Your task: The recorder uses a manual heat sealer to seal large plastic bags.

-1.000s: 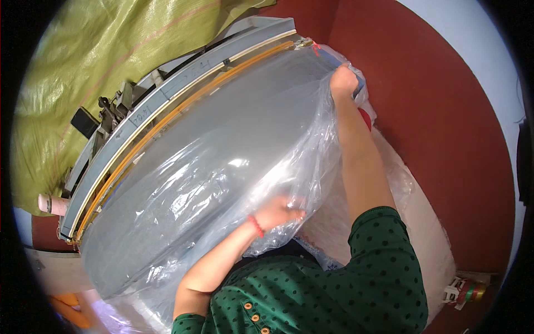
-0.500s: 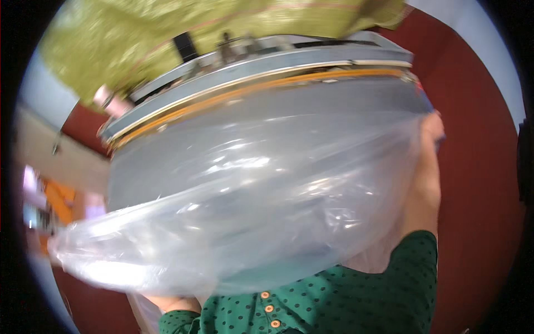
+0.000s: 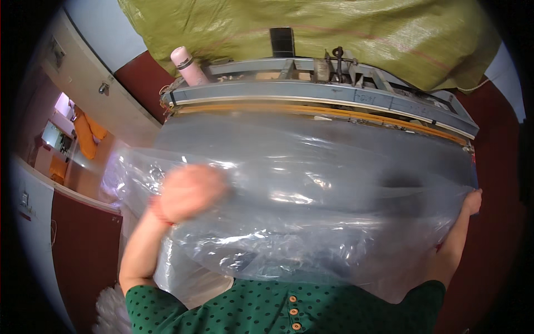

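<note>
A wide clear plastic sheet spreads over a grey work surface and hangs down toward my green dotted shirt. At the far right end, my right hand is closed on the sheet's edge. My left hand is over the sheet's left part, its fingers smeared by motion; whether it touches or grips the film does not show. Left of that hand, the film's crumpled end sticks out past the work surface.
Beyond the surface runs a grey metal frame with an orange strip along its near side. A pink bottle and a dark metal fitting stand there. A yellow-green woven cover hangs behind. A door is at left.
My left hand has come up from below the film to over its left part. The sheet lies lower and flatter now; the whole view has swung left. My right hand still holds the right edge.
</note>
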The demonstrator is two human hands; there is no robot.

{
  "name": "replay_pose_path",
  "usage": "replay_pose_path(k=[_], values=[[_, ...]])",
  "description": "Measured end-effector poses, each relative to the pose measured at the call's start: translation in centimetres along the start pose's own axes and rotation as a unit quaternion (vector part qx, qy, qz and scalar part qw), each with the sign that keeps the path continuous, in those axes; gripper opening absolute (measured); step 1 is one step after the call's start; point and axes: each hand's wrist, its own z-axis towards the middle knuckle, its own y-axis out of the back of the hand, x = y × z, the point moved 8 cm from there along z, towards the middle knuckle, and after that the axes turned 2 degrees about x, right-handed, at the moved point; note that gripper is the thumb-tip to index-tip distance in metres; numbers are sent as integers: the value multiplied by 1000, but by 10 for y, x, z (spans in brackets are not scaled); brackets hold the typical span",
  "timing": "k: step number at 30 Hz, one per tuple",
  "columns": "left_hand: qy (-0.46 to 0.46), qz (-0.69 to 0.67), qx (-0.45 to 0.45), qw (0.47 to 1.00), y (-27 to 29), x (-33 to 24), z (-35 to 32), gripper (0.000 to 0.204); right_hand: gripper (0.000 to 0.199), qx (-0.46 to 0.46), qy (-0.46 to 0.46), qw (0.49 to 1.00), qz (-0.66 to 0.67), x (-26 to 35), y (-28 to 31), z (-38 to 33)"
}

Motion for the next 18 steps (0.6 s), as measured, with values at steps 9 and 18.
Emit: replay_pose_path(k=[9, 18], values=[[238, -90, 41, 966, -138, 86, -12, 67, 30, 57, -34, 997, -35, -5, -4, 5], [231, -208, -73, 948, -154, 119, 18, 12, 29, 71, -38, 996, -33, 5, -2, -1]])
